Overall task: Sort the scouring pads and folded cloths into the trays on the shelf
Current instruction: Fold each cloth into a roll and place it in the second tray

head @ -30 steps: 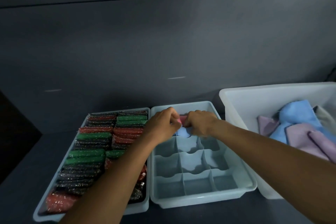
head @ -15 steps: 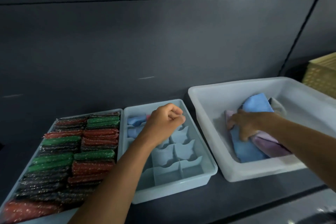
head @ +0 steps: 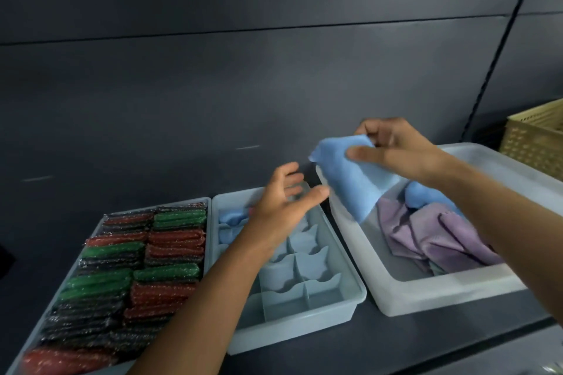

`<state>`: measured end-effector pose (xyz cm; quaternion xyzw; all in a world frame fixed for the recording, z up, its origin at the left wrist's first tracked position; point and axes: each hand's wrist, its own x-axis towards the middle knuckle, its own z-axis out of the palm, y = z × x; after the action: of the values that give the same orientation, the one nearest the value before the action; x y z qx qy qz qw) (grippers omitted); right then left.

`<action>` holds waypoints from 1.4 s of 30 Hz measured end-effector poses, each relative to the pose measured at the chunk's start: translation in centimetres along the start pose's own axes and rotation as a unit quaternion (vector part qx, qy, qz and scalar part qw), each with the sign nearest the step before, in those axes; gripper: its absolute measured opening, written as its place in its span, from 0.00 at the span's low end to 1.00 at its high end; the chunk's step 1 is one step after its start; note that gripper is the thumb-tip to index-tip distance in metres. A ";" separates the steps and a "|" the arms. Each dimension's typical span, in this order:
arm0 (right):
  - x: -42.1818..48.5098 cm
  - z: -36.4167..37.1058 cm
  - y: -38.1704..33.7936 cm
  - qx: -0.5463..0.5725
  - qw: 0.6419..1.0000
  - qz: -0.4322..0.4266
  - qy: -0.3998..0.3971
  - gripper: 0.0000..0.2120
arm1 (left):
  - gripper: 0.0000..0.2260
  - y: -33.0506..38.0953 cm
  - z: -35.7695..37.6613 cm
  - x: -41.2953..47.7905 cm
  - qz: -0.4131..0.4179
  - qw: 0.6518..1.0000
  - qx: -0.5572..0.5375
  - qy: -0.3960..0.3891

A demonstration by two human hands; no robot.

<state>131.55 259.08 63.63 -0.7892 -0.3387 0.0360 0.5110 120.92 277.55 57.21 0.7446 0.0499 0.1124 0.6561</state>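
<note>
Lifted from the white bin [head: 426, 298], a blue cloth [head: 350, 179] hangs pinched in the right hand [head: 396, 152]; left hand [head: 283, 207] spread.

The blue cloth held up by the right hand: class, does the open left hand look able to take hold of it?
Probably yes. The left hand is open and empty just beside the blue cloth hanging from the right hand, with nothing between them.

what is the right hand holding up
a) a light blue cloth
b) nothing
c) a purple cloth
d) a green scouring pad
a: the right hand pinches a light blue cloth in the air above the white bin, while the purple cloths lie inside it.
</note>
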 end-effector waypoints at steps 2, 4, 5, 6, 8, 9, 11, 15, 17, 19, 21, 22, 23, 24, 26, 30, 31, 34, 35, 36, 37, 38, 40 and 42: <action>-0.1 1.1 -2.1 0.085 0.996 -0.026 0.000 0.07 | 0.25 1.3 -0.4 -0.2 -0.040 0.995 -0.087 -0.002; -0.1 2.3 -3.3 0.141 0.989 -0.048 0.008 0.06 | 0.17 2.0 -1.0 -0.6 -0.048 0.984 -0.171 -0.031; -0.1 2.9 -3.6 0.163 0.985 -0.053 0.015 0.06 | 0.16 2.2 -1.4 -0.8 -0.043 0.974 -0.218 -0.033; -0.2 3.5 -3.8 0.184 0.981 -0.053 0.023 0.06 | 0.15 2.3 -1.9 -0.9 -0.031 0.966 -0.255 -0.022; -0.5 4.5 -3.8 0.212 0.976 -0.043 0.038 0.07 | 0.11 2.5 -2.9 -1.0 -0.003 0.962 -0.271 0.018; -0.7 5.1 -3.7 0.217 0.975 -0.034 0.042 0.08 | 0.09 2.7 -3.5 -1.1 0.010 0.966 -0.257 0.033; -1.0 6.0 -3.2 0.213 0.976 -0.014 0.041 0.09 | 0.07 2.9 -4.5 -1.4 0.034 0.976 -0.209 0.052; -1.4 7.2 -2.7 0.202 0.979 0.009 0.021 0.09 | 0.08 3.7 -6.0 -2.1 0.088 0.988 -0.095 0.079; -1.5 7.5 -2.9 0.191 0.982 0.005 0.013 0.08 | 0.12 3.9 -6.5 -2.2 0.120 0.989 -0.031 0.077; -1.5 7.8 -3.2 0.183 0.983 -0.005 0.015 0.07 | 0.16 4.3 -7.0 -2.3 0.144 0.987 0.004 0.070; -1.4 8.0 -3.3 0.166 0.986 -0.006 0.010 0.08 | 0.21 4.7 -7.4 -2.3 0.157 0.985 0.024 0.061; -1.4 8.0 -3.4 0.153 0.988 -0.004 0.006 0.11 | 0.22 5.0 -7.6 -2.3 0.164 0.984 0.033 0.055; -1.3 7.9 -3.5 0.143 0.990 -0.004 0.002 0.14 | 0.19 5.3 -7.8 -2.2 0.169 0.984 0.047 0.042; -1.2 7.7 -3.6 0.144 0.990 -0.005 -0.004 0.19 | 0.16 5.7 -8.0 -2.1 0.173 0.982 0.070 0.019; -0.8 7.4 -4.3 0.158 0.987 -0.019 -0.034 0.29 | 0.10 6.8 -8.4 -1.9 0.177 0.973 0.145 -0.038; -0.3 7.7 -6.4 0.225 0.967 -0.064 -0.105 0.19 | 0.13 8.9 -8.5 -1.8 0.190 0.943 0.252 -0.104; -0.3 7.7 -6.7 0.230 0.965 -0.068 -0.107 0.14 | 0.12 9.2 -8.5 -1.7 0.191 0.941 0.258 -0.108; -0.7 7.4 -7.1 0.219 0.970 -0.068 -0.083 0.09 | 0.06 9.7 -8.7 -1.9 0.176 0.944 0.256 -0.111; -0.8 7.3 -7.2 0.207 0.973 -0.069 -0.073 0.08 | 0.05 10.0 -8.9 -2.1 0.169 0.947 0.252 -0.110; -0.9 7.3 -7.4 0.196 0.976 -0.070 -0.066 0.08 | 0.04 10.2 -9.1 -2.2 0.162 0.950 0.242 -0.110; -1.0 7.3 -7.6 0.188 0.978 -0.072 -0.060 0.09 | 0.03 10.3 -9.4 -2.4 0.155 0.955 0.230 -0.109; -1.0 7.3 -7.9 0.187 0.978 -0.073 -0.051 0.10 | 0.05 10.4 -9.7 -2.5 0.148 0.960 0.213 -0.107; -1.1 7.2 -8.4 0.202 0.976 -0.073 -0.020 0.10 | 0.10 10.3 -10.5 -2.6 0.142 0.970 0.175 -0.091; -1.2 7.2 -8.9 0.230 0.971 -0.070 0.018 0.09 | 0.13 9.7 -11.3 -2.5 0.143 0.978 0.134 -0.066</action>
<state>123.31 266.25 67.25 -0.6255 -0.3668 0.0629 0.6858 115.15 286.62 67.82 0.8310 -0.0854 0.1481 0.5294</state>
